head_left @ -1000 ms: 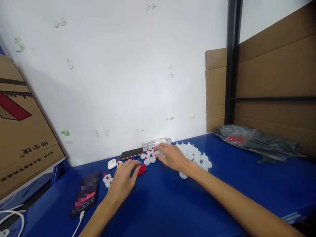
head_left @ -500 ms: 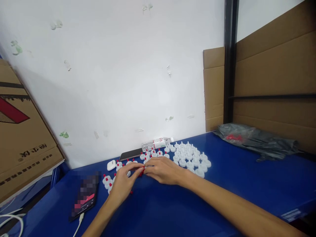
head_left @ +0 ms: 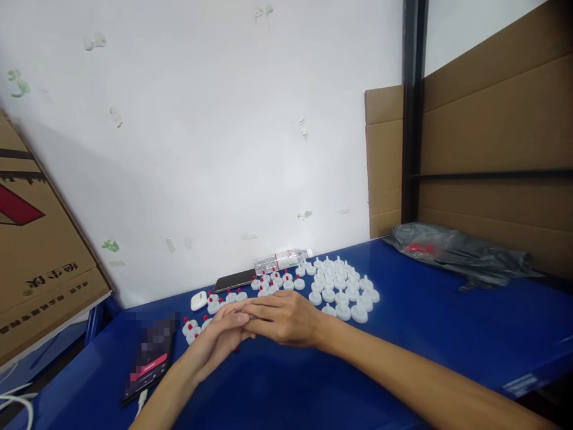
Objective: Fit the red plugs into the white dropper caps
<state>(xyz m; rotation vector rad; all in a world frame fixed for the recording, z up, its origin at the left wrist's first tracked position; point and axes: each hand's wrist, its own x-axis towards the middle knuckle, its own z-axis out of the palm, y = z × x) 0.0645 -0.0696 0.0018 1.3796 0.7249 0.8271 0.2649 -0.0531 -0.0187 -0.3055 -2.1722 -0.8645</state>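
My left hand [head_left: 215,343] and my right hand [head_left: 286,318] meet over the blue table [head_left: 425,340], fingertips pressed together, the right fingers lying over the left ones. What they pinch is hidden. Just beyond them stand white caps with red tips [head_left: 268,283], and more of these sit left of my left hand [head_left: 191,328]. A group of plain white caps [head_left: 342,289] lies to the right of my right hand. A small red piece [head_left: 236,349] shows under my left hand.
At the wall lie a water bottle [head_left: 282,260], a dark phone [head_left: 235,279] and a white earbud case [head_left: 198,300]. A second phone [head_left: 150,358] on a cable lies at the left. A black plastic bag [head_left: 461,254] sits far right. Cardboard boxes [head_left: 36,239] lean at the left.
My right hand drew back from the white caps toward me and joined my left hand. The left hand moved slightly nearer, and the red pieces are now covered by the hands.
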